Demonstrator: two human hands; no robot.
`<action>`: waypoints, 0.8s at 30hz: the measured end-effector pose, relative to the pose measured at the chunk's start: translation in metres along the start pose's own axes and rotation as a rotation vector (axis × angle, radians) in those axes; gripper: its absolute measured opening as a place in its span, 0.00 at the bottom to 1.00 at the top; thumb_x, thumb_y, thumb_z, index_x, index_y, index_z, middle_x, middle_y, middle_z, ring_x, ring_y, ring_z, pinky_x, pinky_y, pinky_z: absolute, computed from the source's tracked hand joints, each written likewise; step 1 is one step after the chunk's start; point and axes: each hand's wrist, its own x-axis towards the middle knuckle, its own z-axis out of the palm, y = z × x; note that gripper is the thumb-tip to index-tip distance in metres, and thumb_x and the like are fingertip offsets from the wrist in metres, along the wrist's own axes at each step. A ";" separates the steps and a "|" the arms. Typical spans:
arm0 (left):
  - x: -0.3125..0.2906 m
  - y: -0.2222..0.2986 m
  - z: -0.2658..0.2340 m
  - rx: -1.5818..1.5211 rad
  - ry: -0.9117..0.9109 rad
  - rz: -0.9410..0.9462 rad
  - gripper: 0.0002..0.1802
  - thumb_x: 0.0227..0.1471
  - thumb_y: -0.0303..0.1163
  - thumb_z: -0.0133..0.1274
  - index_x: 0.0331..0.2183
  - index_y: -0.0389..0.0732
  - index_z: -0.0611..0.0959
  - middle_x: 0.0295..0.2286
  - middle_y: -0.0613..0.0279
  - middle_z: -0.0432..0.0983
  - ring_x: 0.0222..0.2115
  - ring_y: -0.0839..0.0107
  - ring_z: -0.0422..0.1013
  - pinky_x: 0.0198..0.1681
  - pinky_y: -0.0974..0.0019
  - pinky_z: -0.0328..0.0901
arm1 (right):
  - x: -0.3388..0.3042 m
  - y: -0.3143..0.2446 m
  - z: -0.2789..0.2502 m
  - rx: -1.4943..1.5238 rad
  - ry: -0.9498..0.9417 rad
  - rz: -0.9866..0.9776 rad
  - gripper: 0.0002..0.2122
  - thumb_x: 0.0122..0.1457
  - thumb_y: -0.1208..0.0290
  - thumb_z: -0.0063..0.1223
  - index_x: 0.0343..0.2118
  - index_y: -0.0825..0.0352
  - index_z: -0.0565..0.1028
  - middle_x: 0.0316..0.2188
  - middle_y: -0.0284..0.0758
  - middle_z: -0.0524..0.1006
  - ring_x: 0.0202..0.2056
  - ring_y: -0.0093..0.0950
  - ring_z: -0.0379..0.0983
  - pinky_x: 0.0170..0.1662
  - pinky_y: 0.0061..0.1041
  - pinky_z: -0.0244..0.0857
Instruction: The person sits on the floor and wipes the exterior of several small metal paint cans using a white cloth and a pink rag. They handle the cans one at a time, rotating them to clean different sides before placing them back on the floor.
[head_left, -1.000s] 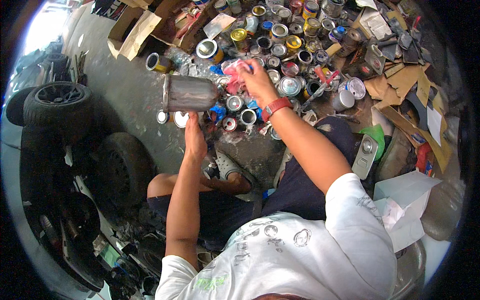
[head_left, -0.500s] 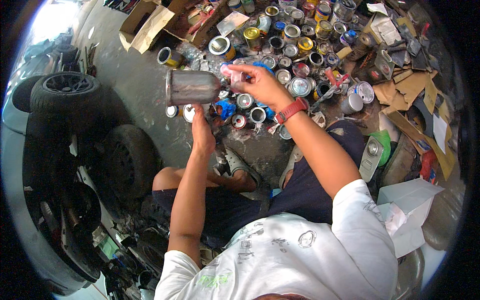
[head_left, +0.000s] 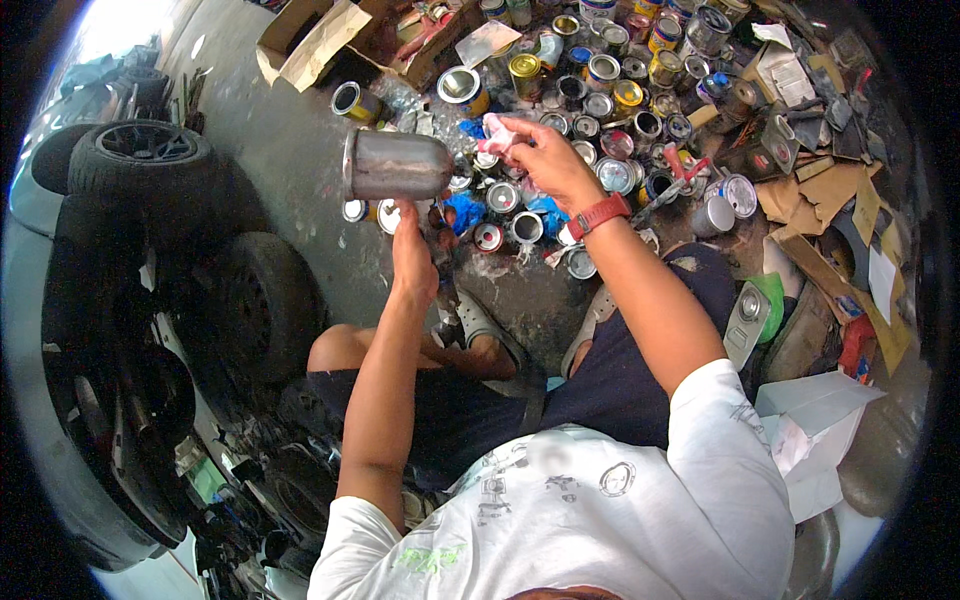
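While our left hand [head_left: 412, 255] comes up to the cup [head_left: 402, 166] from the near side, our right hand [head_left: 550, 165] is off to its right. The grey metal cup lies on its side in the view, its long axis running left to right, the rim at the left and the rounded end toward our right hand. Our left hand is nearer, touching the cup's near wall below its middle; the other fingers are hidden, so we cannot tell how they close. Our right fingers are pinched together on a pink-and-white rag [head_left: 497, 136], which sits just beyond the rounded end, to the right and slightly far, seemingly apart from it. Past both hands, paint cans [head_left: 525, 78] crowd the floor at far middle and right; a box [head_left: 315, 45] lies far left of them, and a wheel [head_left: 140, 160] is at the left.
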 end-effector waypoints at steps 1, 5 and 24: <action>-0.001 -0.001 0.001 0.020 0.036 0.000 0.40 0.67 0.70 0.37 0.53 0.44 0.80 0.30 0.69 0.76 0.25 0.77 0.64 0.30 0.70 0.59 | -0.001 0.001 0.001 -0.104 -0.048 -0.115 0.19 0.67 0.68 0.57 0.60 0.64 0.78 0.44 0.32 0.86 0.45 0.20 0.79 0.52 0.25 0.72; -0.002 -0.002 0.001 0.055 0.060 -0.011 0.40 0.66 0.72 0.38 0.52 0.45 0.80 0.30 0.69 0.77 0.26 0.76 0.65 0.29 0.70 0.59 | -0.008 -0.001 0.011 -0.182 -0.191 -0.249 0.21 0.59 0.76 0.64 0.57 0.66 0.79 0.50 0.36 0.83 0.50 0.26 0.80 0.55 0.28 0.73; 0.001 -0.003 0.007 0.004 -0.001 -0.015 0.35 0.70 0.65 0.38 0.53 0.43 0.78 0.41 0.65 0.79 0.34 0.73 0.72 0.34 0.65 0.65 | 0.000 -0.002 0.002 -0.022 -0.036 -0.148 0.13 0.66 0.69 0.65 0.50 0.67 0.81 0.43 0.32 0.85 0.40 0.17 0.80 0.45 0.21 0.75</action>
